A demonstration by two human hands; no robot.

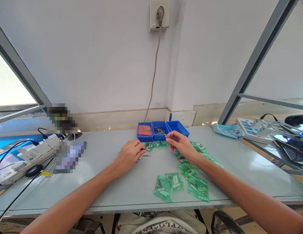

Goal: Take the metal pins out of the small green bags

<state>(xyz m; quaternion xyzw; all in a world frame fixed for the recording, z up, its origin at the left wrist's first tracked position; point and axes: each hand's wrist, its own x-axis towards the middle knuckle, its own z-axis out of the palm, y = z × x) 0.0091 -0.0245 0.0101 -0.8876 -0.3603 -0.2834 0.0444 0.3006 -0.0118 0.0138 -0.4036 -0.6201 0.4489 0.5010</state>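
My left hand (pixel 130 153) rests low over the table with its fingers curled together. A thin metal pin (pixel 147 149) shows at its fingertips, and more loose metal pins (pixel 146 155) lie under and beside this hand. My right hand (pixel 180 145) is raised just in front of the blue bins, thumb and forefinger pinched. Whatever is in that pinch is too small to name. Green plastic bags (pixel 163 188) holding small metal and white parts are spread below and around my right hand. Behind the hands, the middle blue bin (pixel 160 124) holds a heap of small metal pieces.
A left blue bin (pixel 140 137) contains a red packet (pixel 144 130); a right blue bin (pixel 177 124) adjoins. Power strips (pixel 31 157) and cables crowd the left. A blue-and-white packet (pixel 228 130), a white socket block (pixel 254 130) and wires lie right. Metal posts (pixel 254 68) flank the table (pixel 104 195).
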